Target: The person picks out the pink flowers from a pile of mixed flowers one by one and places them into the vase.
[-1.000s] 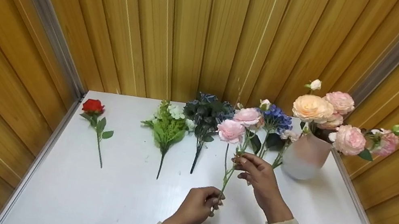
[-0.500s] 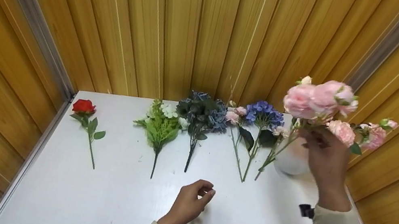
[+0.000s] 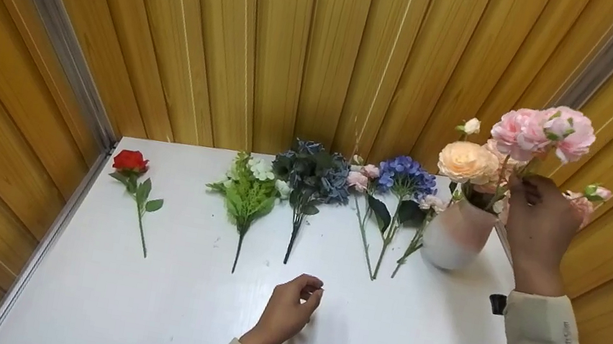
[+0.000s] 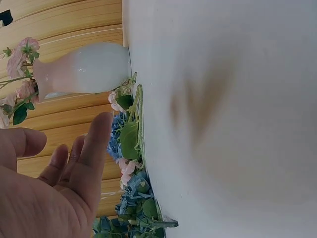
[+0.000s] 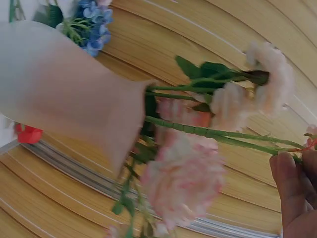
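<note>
My right hand [image 3: 542,229] pinches the green stem of a pink artificial flower [image 3: 540,131] above the vase. In the right wrist view the lower part of that stem [image 5: 208,133] passes into the mouth of the pink and white vase [image 5: 74,89]. The vase [image 3: 455,239] stands at the table's right and also holds a peach flower [image 3: 467,162] and other pink blooms. Over the table's front middle hangs my left hand [image 3: 285,313]. It holds nothing, and its fingers [image 4: 94,148] are loosely bent in the left wrist view.
On the white table [image 3: 181,307] lie a red rose [image 3: 130,161], a green and white bunch [image 3: 248,199], a dark blue bunch [image 3: 309,175], a blue hydrangea [image 3: 406,177] and small pink sprays [image 3: 365,177]. Wood-patterned walls [image 3: 278,47] enclose the table's back and sides.
The pink flower has travelled right and up from between both hands to the vase, carried by my right hand. My left hand has let go of its stem and stayed near the front middle.
</note>
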Demonstrator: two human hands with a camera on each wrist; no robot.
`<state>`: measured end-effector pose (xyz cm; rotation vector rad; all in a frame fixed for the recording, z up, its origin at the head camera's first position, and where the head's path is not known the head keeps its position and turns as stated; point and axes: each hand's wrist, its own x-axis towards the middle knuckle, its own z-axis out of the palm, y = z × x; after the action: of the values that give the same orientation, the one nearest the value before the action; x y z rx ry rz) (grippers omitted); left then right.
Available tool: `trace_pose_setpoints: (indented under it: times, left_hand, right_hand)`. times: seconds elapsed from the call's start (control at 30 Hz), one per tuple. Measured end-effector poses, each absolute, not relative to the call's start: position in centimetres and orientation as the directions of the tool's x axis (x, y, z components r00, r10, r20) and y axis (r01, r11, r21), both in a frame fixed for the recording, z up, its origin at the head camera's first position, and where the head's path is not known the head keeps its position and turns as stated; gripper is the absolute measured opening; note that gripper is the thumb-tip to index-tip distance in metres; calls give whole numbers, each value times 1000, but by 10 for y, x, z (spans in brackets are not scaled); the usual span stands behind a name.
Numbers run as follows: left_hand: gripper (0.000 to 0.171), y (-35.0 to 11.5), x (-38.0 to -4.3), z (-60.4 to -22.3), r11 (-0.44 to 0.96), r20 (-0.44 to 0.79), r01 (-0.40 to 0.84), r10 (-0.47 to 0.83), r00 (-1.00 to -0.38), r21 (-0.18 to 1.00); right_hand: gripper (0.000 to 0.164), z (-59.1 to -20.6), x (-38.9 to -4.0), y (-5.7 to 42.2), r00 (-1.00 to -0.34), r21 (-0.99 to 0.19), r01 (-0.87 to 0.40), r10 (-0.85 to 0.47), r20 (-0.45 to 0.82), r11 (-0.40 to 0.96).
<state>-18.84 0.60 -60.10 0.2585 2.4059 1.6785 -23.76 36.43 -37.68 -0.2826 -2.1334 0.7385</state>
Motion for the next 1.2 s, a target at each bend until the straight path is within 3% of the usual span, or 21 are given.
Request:
trace_pose_setpoints:
  times: [0.47, 0.8, 1.0, 1.2]
  left_hand:
    - [26, 0, -190, -605, 360, -61, 22, 218, -974, 933]
    - [25, 2, -190, -607, 366, -80, 5, 218, -973, 931]
    - [25, 7, -191, -609, 361, -68, 14, 215, -974, 933]
    - [22, 26, -208, -605, 435, -47, 59, 227, -973, 898]
  right_hand:
    - [35, -419, -257, 358, -609, -559, 6, 446, 656, 829]
    - [43, -412, -259, 357, -615, -558, 50, 466, 636, 828]
    - [32, -431, -270, 359, -715, -502, 49, 382, 586, 863]
    - [26, -469, -246, 347, -801, -371, 45, 255, 542, 928]
